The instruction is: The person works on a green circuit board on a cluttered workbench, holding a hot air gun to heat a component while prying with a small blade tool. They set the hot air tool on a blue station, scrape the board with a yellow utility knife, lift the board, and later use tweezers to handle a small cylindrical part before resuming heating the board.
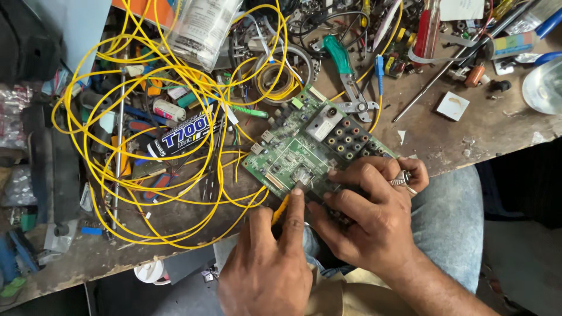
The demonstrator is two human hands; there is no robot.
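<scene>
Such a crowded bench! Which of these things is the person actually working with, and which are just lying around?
In use:
green circuit board
left hand, forefinger on the board
right hand, steadying the board's edge

Lying about:
yellow cable tangle
green-handled pliers
red-handled screwdriver
clear plastic bag

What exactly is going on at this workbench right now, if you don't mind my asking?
A person seated at a cluttered wooden bench is handling a green circuit board at its near edge. The right hand steadies the board's near corner, while the left hand presses an index finger on a small silver part on it. Loops of yellow cable and green-handled pliers lie beyond.
</scene>
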